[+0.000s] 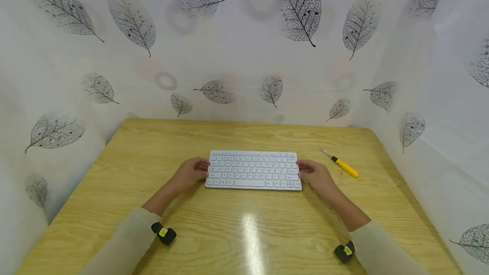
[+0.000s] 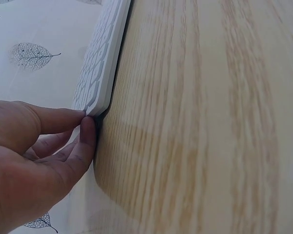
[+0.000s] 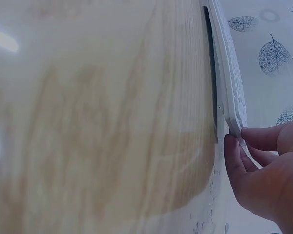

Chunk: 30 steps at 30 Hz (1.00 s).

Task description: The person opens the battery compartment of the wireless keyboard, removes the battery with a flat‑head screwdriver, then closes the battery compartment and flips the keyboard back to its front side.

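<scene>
A white, compact computer keyboard (image 1: 254,170) with its keys facing up is in the middle of the wooden table. At its left end, my left hand (image 1: 189,174) pinches the edge between thumb and fingers. The left wrist view shows those fingertips (image 2: 88,127) right at the keyboard's near corner (image 2: 98,100). My right hand (image 1: 318,177) grips the opposite end in the same way. In the right wrist view, thumb and fingers of the right hand (image 3: 263,168) take the edge from both faces, and a dark strip of shadow runs under the keyboard (image 3: 228,73).
A screwdriver (image 1: 345,167) with a yellow handle lies on the table (image 1: 153,139), right of the keyboard and beyond the right hand. White cloth (image 1: 244,67) printed with dark leaves hangs behind the table and along both sides.
</scene>
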Motion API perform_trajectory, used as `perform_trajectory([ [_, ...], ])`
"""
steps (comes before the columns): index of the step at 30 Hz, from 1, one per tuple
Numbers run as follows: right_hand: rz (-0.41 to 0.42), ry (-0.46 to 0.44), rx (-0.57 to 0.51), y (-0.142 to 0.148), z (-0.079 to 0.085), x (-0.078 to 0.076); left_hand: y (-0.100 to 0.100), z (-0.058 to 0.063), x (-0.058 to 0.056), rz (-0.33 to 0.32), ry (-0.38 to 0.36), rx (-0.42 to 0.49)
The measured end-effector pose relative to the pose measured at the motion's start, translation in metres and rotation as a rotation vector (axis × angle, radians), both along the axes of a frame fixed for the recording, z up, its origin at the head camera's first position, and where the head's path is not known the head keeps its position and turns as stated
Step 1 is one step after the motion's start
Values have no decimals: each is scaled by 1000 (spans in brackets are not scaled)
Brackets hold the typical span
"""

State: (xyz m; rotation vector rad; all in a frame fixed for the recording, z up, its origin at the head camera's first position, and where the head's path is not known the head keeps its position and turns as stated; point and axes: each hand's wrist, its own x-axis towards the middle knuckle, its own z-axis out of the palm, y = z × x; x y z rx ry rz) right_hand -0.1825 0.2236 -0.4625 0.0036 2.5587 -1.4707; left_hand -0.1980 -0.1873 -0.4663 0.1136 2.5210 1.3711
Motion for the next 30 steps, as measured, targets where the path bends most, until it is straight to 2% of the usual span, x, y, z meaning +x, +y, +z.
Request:
perform_trajectory([
  [10,0,11,2,1,-7,-2,4,5,2,26,-21,31],
  [20,-1,-2,-6,2,-8,-2,-1,-3,-3,29,-39,96],
  [30,-5,5,-3,2,-10,-2,-6,7,-7,14,-45,194],
])
